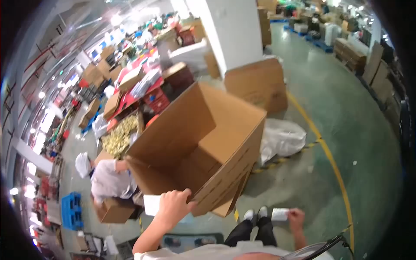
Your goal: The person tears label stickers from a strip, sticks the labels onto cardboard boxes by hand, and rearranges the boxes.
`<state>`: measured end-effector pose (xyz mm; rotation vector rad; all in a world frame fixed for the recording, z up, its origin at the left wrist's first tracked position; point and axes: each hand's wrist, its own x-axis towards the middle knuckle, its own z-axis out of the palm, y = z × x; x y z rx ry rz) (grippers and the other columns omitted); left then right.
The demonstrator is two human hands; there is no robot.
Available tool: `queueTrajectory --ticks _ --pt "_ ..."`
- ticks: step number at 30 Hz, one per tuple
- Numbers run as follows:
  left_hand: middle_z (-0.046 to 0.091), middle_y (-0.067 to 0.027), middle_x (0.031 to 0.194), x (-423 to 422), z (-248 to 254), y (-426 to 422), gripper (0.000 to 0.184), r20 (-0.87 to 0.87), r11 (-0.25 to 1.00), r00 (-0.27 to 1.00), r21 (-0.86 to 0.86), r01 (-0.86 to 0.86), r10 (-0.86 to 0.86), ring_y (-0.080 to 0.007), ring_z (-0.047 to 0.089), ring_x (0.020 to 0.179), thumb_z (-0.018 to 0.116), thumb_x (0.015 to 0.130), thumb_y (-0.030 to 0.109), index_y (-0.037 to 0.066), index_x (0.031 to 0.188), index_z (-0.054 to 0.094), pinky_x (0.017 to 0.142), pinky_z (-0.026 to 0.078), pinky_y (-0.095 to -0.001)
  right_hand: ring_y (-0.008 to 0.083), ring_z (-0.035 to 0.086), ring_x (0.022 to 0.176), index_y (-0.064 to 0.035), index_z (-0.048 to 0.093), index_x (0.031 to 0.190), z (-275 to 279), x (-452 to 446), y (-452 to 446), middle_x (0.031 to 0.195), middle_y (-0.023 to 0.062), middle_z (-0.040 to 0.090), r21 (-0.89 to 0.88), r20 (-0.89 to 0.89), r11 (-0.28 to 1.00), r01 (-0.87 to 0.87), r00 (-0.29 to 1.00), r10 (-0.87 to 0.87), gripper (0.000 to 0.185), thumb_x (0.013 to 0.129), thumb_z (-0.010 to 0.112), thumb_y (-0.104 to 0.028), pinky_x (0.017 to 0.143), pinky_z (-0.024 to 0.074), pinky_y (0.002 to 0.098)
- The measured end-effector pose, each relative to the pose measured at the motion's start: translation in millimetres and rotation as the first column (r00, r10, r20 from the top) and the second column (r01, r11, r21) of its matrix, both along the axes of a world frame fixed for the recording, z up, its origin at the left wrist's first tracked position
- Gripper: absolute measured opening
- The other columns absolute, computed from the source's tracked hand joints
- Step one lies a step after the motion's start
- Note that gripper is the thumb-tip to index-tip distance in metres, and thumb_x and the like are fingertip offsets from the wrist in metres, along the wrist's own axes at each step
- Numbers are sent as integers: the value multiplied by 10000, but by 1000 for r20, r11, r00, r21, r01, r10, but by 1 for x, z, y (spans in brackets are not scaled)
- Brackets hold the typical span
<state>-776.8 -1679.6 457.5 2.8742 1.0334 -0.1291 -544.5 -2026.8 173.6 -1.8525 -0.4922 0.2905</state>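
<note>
A large cardboard box (234, 171) with an open top stands tilted in front of me, its inside bare. My left hand (175, 206) is closed over its near edge, thumb toward the inside. Right beside that hand is a white sheet (151, 205); whether it is held or stuck to the box I cannot tell. Low on the right, my right hand (296, 218) pinches a white paper slip (280, 214) that seems to carry faint print, too small to read.
A co-worker (110, 180) bends by a smaller box (117, 210) on the left. Behind are a crate of yellowish pieces (119, 136) and a pillar (236, 34). A white plastic bag (284, 138) lies near the yellow floor line (331, 162). A blue pallet (71, 211) is at left.
</note>
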Motion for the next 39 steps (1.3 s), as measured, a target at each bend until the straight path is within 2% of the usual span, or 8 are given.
queueTrajectory --ticks 5,10,14,16,19,21,25,39 --pt "650 -33 790 -69 24 -20 360 242 994 969 -101 -32 55 -242 618 648 753 634 159 137 983 668 574 490 -318 106 570 608 23 646 747 22 3 50 682 99 638 -100 -74 947 -305 951 299 111 700 725 -40 561 450 250" --pt "665 -40 757 -140 20 7 543 315 974 922 -89 -209 226 -266 624 615 739 647 167 175 1165 574 564 492 -347 138 601 633 16 662 776 77 -23 95 694 102 645 -179 -22 827 -533 842 539 98 714 718 -35 607 488 265" --pt "636 -79 753 -145 -41 65 833 340 990 931 89 112 -136 -269 621 551 715 672 224 200 1400 309 469 483 -367 225 624 597 -35 688 754 77 -52 99 710 124 658 -438 109 721 -537 764 636 148 701 727 -167 574 489 316" --pt "591 -78 732 -142 -58 88 785 421 943 844 133 306 -333 -257 602 527 670 725 232 163 1407 287 464 480 -360 261 628 641 -65 692 757 45 -65 89 709 130 644 -607 202 669 -430 730 653 102 674 694 -124 597 485 340" --pt "560 -93 721 -135 -81 107 573 451 843 719 175 510 -529 -240 614 592 629 776 231 46 1281 430 520 489 -347 286 620 663 -83 691 725 45 -121 97 688 127 637 -628 241 730 -268 825 511 106 645 700 -152 593 485 362" --pt "566 -83 720 -126 -84 113 252 530 823 651 182 539 -544 -233 614 603 627 759 237 53 883 508 516 482 -342 289 623 703 -90 693 711 53 -150 105 688 106 643 -709 229 690 -143 879 418 117 634 712 -177 609 492 368" --pt "536 -40 621 -110 -100 115 211 668 806 505 258 532 -547 -197 599 551 608 771 250 90 871 514 474 454 -329 277 629 688 -94 695 725 82 -205 125 712 94 653 -790 154 573 -219 833 531 155 653 736 -225 614 494 367" --pt "525 -49 642 -66 -132 75 246 757 848 440 282 448 -484 -218 575 526 618 785 268 94 905 493 459 454 -335 287 607 684 -88 681 752 67 -261 187 715 114 628 -488 316 820 -299 815 485 119 685 718 -179 617 472 369"
